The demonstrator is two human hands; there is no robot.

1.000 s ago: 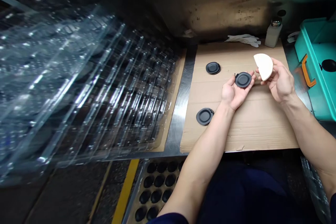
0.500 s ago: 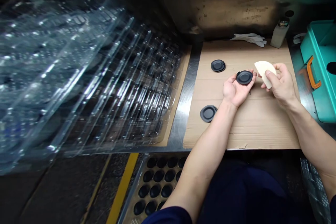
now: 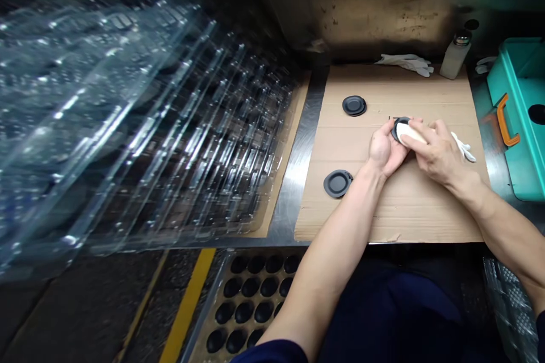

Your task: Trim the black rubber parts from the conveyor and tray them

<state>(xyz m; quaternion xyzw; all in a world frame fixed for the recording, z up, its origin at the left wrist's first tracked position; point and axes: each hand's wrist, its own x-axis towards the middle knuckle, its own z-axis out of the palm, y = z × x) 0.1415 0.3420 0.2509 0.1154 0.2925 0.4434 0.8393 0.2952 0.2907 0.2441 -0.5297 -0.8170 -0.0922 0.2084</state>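
My left hand (image 3: 388, 150) holds a round black part (image 3: 399, 122) over the cardboard sheet (image 3: 426, 204), palm up. A white pad (image 3: 409, 134) is gripped by my right hand (image 3: 440, 153) and lies against the black part, covering much of it. Two more black parts rest on the cardboard to the left, one farther back (image 3: 354, 105) and one nearer (image 3: 338, 183). Part of a white glove (image 3: 464, 148) shows on the cardboard beside my right hand.
Stacked clear plastic trays (image 3: 140, 130) fill the left side. At the back are white gloves (image 3: 406, 62) and a bottle (image 3: 455, 55). A teal bin (image 3: 522, 170) with an orange handle stands right. Below the table edge sits a tray of black round pieces (image 3: 230, 312).
My right hand has moved left and brought the white pad onto the black part in my left hand. The glove on the right of the cardboard has come into view.
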